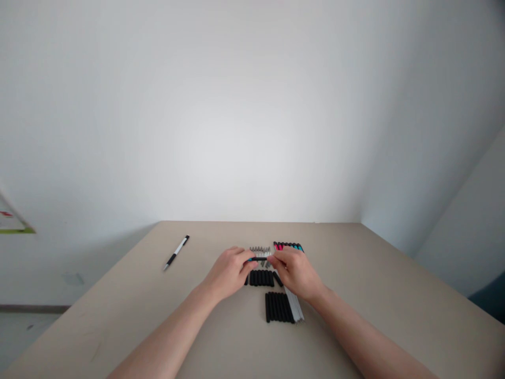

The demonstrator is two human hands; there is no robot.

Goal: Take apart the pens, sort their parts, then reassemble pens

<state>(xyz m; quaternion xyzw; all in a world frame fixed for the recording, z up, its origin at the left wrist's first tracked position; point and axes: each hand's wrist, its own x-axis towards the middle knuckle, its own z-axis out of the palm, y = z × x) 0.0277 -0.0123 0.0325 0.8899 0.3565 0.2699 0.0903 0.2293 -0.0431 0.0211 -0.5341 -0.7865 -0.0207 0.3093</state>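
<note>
My left hand and my right hand meet over the middle of the beige table, both pinching the ends of a slim dark pen part with a blue tip. Below it lies a row of black pen grips. A second row of black pieces sits nearer me, beside white pen tubes. Behind my hands are small grey tips and pink and teal capped pieces.
A finished black and white pen lies alone at the far left of the table. A white wall rises behind the table's far edge. A paper with a green edge hangs low on the left wall.
</note>
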